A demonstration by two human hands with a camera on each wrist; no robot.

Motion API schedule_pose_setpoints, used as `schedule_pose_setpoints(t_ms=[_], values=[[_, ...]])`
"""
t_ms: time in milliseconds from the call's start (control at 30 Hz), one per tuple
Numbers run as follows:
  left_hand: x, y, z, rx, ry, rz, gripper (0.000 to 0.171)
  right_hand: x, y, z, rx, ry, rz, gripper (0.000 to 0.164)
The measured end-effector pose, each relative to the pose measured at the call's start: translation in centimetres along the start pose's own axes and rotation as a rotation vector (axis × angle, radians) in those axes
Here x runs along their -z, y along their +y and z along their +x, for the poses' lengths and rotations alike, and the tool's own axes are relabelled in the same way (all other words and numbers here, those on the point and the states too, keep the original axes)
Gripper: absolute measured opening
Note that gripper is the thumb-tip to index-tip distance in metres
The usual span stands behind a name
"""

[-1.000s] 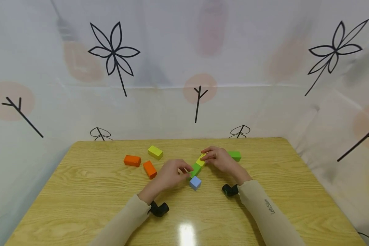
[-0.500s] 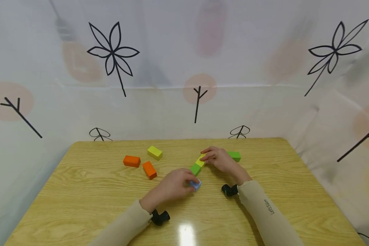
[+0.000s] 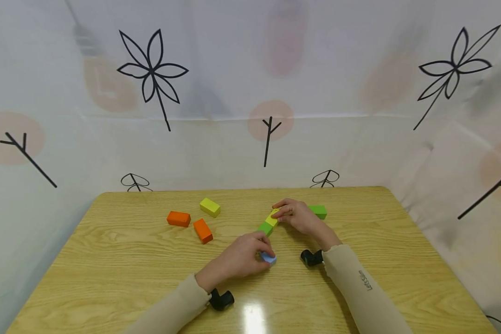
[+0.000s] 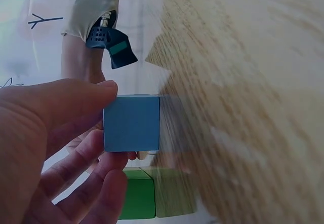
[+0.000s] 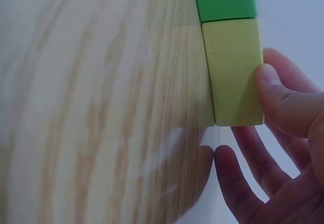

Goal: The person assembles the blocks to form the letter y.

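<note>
My left hand [image 3: 245,256] pinches a light blue block [image 3: 269,258] between thumb and fingers, on the near side of a short row of blocks. In the left wrist view the blue block [image 4: 131,122] shows a square face with the thumb on its upper edge. The row is a green block [image 3: 266,228] set end to end with a yellow block [image 5: 234,74], slanting away over the table. My right hand [image 3: 300,218] holds the yellow block at its far end, thumb on one side and index finger behind. Its other fingers are spread below the block in the right wrist view.
Left of the hands lie two orange blocks [image 3: 203,231] and another yellow block [image 3: 210,207]. Another green block [image 3: 318,212] lies just beyond the right hand. The wooden table [image 3: 108,264] ends at a patterned cloth [image 3: 217,148]. Both wrists carry black cameras [image 3: 312,258].
My left hand has left the green block, taken hold of the blue block and brought it slightly towards me, away from the row. The right hand has stayed on the yellow block.
</note>
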State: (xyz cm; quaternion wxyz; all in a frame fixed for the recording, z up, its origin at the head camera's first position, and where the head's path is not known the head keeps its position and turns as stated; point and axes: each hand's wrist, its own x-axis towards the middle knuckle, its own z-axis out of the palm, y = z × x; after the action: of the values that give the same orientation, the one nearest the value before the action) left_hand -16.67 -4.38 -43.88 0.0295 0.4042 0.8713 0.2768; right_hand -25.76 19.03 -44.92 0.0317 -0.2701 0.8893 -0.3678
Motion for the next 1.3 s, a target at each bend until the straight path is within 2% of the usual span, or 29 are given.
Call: schedule_pose_setpoints(t_ms=[300, 633, 833, 1033, 1300], values=[[-0.1, 0.0, 0.1, 0.016, -0.035, -0.014, 0.015, 0.1, 0.0, 0.0, 0.003, -0.004, 0.005, 0.017], [-0.3, 0.1, 0.2, -0.026, -0.025, -0.008, 0.011, 0.1, 0.1, -0.1, 0.02, 0.003, -0.009, 0.017], [-0.2, 0.0, 0.1, -0.04, 0.005, -0.054, 0.01, 0.0, 0.2, -0.1, 0.008, 0.004, 0.013, 0.017], [0.3, -0.3, -0.3, -0.013, 0.033, -0.122, 0.01, -0.1, 0.3, -0.1, 0.009, -0.002, 0.009, 0.018], [1.0, -1.3, -1.2, 0.018, 0.088, -0.128, 0.01, 0.0, 0.2, -0.1, 0.026, 0.006, 0.013, 0.018]])
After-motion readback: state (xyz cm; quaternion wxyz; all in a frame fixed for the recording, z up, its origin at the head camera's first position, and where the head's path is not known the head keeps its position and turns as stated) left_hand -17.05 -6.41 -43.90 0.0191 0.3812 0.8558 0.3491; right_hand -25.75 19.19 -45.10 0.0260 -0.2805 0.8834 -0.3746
